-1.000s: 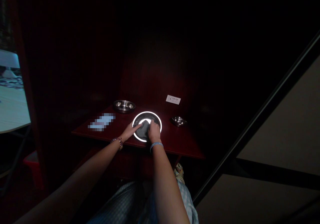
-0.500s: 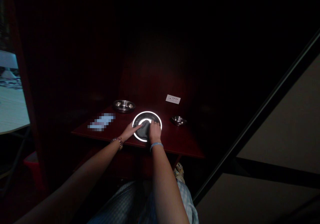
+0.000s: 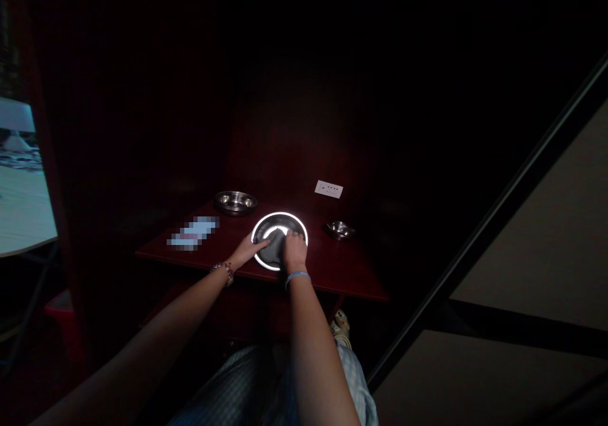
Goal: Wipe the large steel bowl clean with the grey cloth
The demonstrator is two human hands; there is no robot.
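A round metal dish with a bright rim (image 3: 291,222) sits in the middle of a dark red table (image 3: 342,271). A dark grey cloth (image 3: 275,242) lies in the dish. My right hand (image 3: 294,252) is closed over the cloth and presses it into the dish. My left hand (image 3: 249,249) rests at the dish's left rim, fingers stretched toward the cloth and touching it. Both wrists wear bracelets.
A steel bowl (image 3: 235,201) stands at the back left, a smaller steel dish (image 3: 339,229) at the right. A white socket plate (image 3: 329,189) lies at the back, a pale flat item (image 3: 192,232) at the left. The surroundings are very dark.
The cloth and my right hand have shifted slightly toward the near side of the dish, uncovering more of its far inner surface. My left hand has stayed at the rim.
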